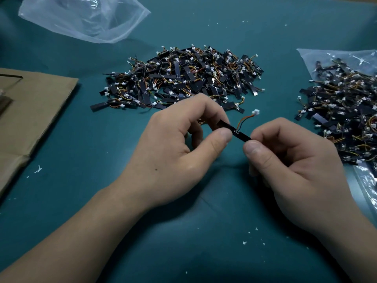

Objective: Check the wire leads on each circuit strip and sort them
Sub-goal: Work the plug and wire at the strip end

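**One Strip in Hand, Lots More to Go**

Both hands hold one little black strip (237, 133) just above the green table (183, 231). It sits near the middle of the view, a bit toward 3 o'clock. The left hand (179, 146) pinches one end between its thumb and curled fingers. The right hand (285, 160) pinches the other end the same way. Thin orange and dark wires (242, 121) loop up from the strip toward 1 o'clock. They end in a small white plug (255, 112) that hangs free in the air.

At 12 o'clock there is a big pile of strips (183, 78) lying on the table. At 3 o'clock a second pile (342, 115) lies on a clear plastic bag (318, 58). At 11 o'clock there is another clear bag (85, 19), and it looks empty. A flat piece of cardboard (36, 103) lies at 9 o'clock. Tiny white crumbs (244, 242) dot the table.

I think the person is looking at this strip's wires right now. It has not gone into a pile yet. I cannot tell which pile is checked and which is waiting. Both piles are big, so I think the job is somewhere in the middle. Many strips are most likely left to check.
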`<state>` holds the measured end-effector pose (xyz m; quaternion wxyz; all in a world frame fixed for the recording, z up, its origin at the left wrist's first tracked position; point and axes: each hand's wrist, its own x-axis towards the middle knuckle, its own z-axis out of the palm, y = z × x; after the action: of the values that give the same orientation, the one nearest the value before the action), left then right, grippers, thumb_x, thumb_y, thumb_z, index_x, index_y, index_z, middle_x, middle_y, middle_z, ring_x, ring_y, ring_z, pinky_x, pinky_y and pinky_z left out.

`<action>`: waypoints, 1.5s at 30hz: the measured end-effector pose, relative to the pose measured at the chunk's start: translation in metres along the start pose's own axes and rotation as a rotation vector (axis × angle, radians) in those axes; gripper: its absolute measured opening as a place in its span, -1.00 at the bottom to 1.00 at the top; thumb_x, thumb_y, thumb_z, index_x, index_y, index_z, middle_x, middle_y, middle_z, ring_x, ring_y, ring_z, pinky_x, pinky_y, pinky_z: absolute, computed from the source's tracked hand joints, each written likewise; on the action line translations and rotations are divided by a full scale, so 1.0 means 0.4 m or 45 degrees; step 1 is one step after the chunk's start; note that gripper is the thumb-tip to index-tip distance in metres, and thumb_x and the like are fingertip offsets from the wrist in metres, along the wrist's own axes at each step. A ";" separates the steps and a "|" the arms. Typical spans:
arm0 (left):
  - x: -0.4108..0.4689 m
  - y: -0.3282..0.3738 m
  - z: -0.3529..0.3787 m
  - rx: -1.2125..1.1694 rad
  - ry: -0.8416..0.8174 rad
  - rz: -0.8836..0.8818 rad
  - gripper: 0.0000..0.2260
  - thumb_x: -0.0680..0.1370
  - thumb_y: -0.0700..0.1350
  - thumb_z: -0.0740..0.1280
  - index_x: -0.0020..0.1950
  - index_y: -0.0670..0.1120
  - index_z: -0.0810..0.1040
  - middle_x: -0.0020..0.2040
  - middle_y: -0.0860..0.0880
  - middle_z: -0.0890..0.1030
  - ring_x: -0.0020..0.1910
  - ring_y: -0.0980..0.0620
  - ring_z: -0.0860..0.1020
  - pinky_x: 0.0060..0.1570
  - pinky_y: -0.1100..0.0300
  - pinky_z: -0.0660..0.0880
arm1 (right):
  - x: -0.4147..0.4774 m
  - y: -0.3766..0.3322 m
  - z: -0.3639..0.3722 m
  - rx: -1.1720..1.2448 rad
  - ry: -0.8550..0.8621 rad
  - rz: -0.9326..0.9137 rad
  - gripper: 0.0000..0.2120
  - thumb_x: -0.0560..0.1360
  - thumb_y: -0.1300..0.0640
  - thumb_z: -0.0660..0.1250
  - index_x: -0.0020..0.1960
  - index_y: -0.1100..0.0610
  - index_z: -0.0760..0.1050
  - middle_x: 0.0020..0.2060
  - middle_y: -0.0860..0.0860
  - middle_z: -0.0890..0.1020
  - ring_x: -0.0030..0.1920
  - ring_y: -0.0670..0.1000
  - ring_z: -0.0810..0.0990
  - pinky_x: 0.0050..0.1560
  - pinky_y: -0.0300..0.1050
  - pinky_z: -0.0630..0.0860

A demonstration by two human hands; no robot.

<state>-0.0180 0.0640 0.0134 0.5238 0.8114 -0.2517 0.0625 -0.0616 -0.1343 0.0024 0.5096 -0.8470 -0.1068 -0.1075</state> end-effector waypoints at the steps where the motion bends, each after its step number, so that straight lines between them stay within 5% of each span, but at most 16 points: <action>1: 0.000 0.000 -0.001 -0.008 -0.021 0.005 -0.98 0.57 -0.13 0.42 -0.04 -0.04 0.60 -0.27 0.32 0.50 -0.33 0.18 0.48 -0.25 0.47 0.33 | 0.000 0.000 0.000 -0.007 -0.007 -0.001 -0.84 0.57 -0.05 0.36 -0.11 0.01 0.55 -0.38 0.00 0.58 -0.45 -0.02 0.47 -0.38 -0.22 0.39; 8: 0.000 -0.004 -0.002 -0.053 -0.075 -0.027 -0.95 0.56 -0.11 0.44 -0.10 -0.04 0.63 -0.25 0.23 0.56 -0.29 0.08 0.52 -0.23 0.34 0.38 | -0.005 -0.004 -0.002 0.070 0.007 0.019 -0.91 0.51 -0.06 0.40 -0.03 -0.08 0.56 -0.37 -0.01 0.59 -0.44 0.04 0.50 -0.40 -0.17 0.45; 12: -0.001 -0.003 -0.002 -0.065 -0.096 -0.023 -0.96 0.55 -0.11 0.46 -0.05 -0.02 0.62 -0.27 0.27 0.54 -0.35 0.15 0.49 -0.28 0.43 0.35 | -0.005 -0.002 -0.003 0.037 -0.026 0.026 -0.90 0.52 -0.06 0.38 -0.07 -0.05 0.52 -0.36 0.05 0.59 -0.45 0.09 0.49 -0.44 -0.02 0.43; 45: -0.002 -0.001 -0.003 -0.018 -0.135 -0.024 -0.93 0.54 -0.11 0.46 -0.11 -0.01 0.60 -0.28 0.26 0.53 -0.35 0.17 0.48 -0.29 0.43 0.33 | -0.004 0.000 -0.007 0.034 -0.053 0.028 -0.91 0.52 -0.07 0.36 -0.04 -0.08 0.53 -0.35 0.06 0.60 -0.44 0.10 0.47 -0.43 0.10 0.43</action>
<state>-0.0183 0.0655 0.0135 0.5159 0.8123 -0.2718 0.0128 -0.0633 -0.1367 0.0032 0.5198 -0.8432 -0.1093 -0.0829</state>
